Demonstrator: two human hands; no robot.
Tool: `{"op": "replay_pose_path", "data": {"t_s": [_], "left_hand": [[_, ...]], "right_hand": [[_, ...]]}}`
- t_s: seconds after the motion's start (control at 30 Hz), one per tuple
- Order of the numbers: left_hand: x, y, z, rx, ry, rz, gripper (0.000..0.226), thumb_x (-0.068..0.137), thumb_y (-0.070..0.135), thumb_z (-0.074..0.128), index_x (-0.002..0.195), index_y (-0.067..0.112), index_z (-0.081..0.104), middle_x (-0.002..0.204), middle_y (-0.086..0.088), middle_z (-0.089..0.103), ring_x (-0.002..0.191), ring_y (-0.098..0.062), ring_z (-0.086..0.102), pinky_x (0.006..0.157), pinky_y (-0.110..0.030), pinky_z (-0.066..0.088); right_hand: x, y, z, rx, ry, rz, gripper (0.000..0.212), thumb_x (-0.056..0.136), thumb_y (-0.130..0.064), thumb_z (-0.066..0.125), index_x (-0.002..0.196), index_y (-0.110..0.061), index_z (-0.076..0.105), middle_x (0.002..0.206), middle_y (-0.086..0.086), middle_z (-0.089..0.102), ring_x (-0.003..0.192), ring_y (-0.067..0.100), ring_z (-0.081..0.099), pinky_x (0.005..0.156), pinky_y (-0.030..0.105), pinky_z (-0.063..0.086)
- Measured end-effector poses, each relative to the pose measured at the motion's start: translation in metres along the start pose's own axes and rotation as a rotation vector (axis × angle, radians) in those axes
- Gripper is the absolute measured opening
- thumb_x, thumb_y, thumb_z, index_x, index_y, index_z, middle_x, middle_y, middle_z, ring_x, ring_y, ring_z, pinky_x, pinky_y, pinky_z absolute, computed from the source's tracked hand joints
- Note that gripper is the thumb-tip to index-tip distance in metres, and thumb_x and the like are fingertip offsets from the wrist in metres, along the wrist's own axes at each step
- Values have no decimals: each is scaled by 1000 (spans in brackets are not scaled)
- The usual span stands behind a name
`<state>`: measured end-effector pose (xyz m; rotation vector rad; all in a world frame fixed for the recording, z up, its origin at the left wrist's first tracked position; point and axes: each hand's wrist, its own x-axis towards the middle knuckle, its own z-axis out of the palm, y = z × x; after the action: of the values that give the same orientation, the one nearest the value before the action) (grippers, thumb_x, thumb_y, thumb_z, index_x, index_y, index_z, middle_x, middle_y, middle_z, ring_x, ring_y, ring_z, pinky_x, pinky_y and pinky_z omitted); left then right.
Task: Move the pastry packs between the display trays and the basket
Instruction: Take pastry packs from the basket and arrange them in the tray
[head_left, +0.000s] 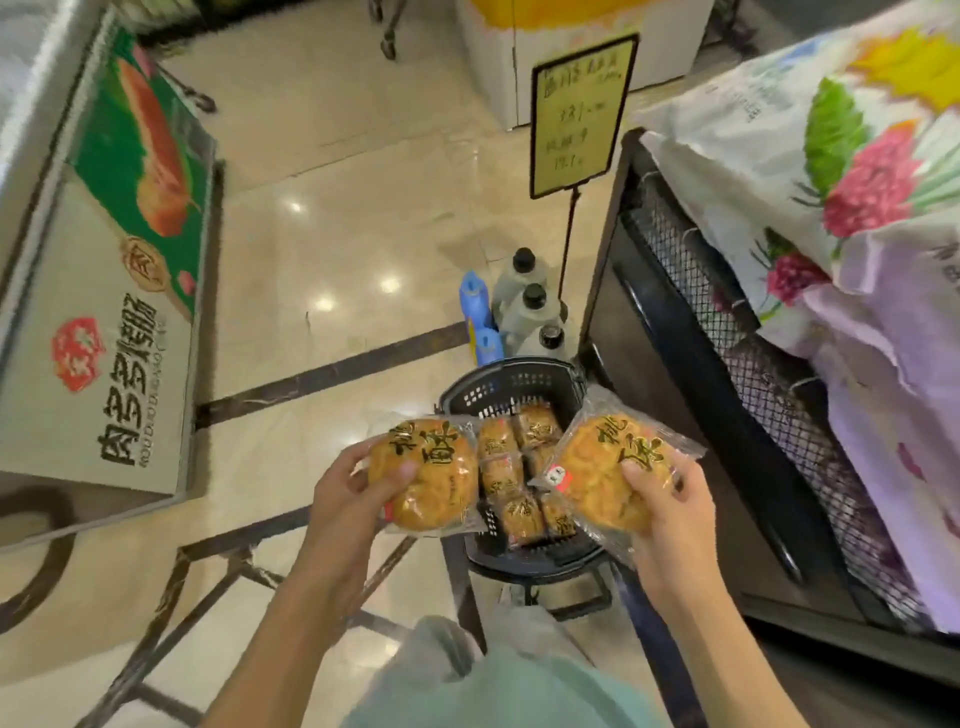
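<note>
Each hand's grip (358, 488) (662, 501) holds a pastry pack (431, 475) (608, 467) over the probably half-full basket (498, 387).

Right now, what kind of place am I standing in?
Most likely a supermarket or grocery shop: a price sign on a stand, a black shopping basket of wrapped pastry packs, and a printed product carton.

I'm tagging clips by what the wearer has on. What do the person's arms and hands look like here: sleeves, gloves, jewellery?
Both forearms are bare right down to the frame's lower edge, so no sleeves show. The left hand and right hand wear no gloves, and no rings, watch or bracelets can be seen. Below the arms a pale green garment is visible.
</note>
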<state>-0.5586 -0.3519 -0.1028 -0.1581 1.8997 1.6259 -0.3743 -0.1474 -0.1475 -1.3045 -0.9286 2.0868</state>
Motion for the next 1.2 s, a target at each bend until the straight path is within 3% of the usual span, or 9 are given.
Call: {"op": "replay_pose_path", "data": {"t_s": [0.13,0.33,0.5,0.6,0.7,0.77,0.93,1.07,1.2], "left_hand": [[66,29,55,155,-238,-68,41,83,13,79,121,18,65,109,-9,75,97,-28,74,69,-37,61],[170,31,127,415,-542,-114,45,75,12,80,117,9,65,108,-14,75,88,-21,74,65,-29,59],[281,-4,169,674,-801,-125,41,78,13,79,117,14,66,106,-9,76,96,-26,72,81,-41,59],[347,-42,200,811,-925,-116,45,79,16,84,120,18,65,106,-11,76,98,-35,72,84,-51,59],[393,-86,222,886,-1019,-65,50,75,27,86,116,9,65,106,-17,71,93,-32,67,72,-36,59],[411,-117,232,946,-1079,-35,57,71,31,89,116,8,63,103,-18,70,89,-31,68,66,-34,59],[457,-208,232,1027,-1250,-66,45,84,8,77,125,12,59,109,-9,75,105,-27,71,90,-51,58],[493,-276,216,1066,-1217,-49,45,81,11,81,122,14,61,112,-4,74,105,-20,71,92,-48,58],[517,-312,195,1082,-1191,-97,51,82,15,81,128,17,60,115,1,73,104,-14,71,79,-36,59]], "right_hand": [[15,-3,5,150,199,11,34,93,-10,67,126,-12,56,118,12,71,105,30,71,87,55,58],[30,45,9,313,624,14,34,78,-25,82,105,-20,62,116,23,69,106,42,67,94,59,53],[56,119,38,590,928,95,43,80,-17,75,121,-9,66,117,20,72,109,42,68,99,66,49],[96,168,57,786,1031,116,40,86,-11,71,126,-4,65,117,19,72,111,38,68,100,59,51],[150,218,74,959,1153,128,32,93,4,57,124,2,63,107,17,75,108,36,68,76,35,62],[186,255,76,1082,1185,134,33,92,4,60,125,-2,64,107,15,75,109,36,67,70,33,61],[266,353,61,1236,1167,270,48,87,-14,73,133,-6,61,114,13,73,98,27,71,74,34,57],[313,418,40,1360,1148,240,29,94,-10,67,122,-6,64,120,16,71,110,29,69,97,43,56],[337,451,14,1448,1162,204,13,95,-7,65,107,-9,63,111,15,72,107,30,69,98,47,55]]}}
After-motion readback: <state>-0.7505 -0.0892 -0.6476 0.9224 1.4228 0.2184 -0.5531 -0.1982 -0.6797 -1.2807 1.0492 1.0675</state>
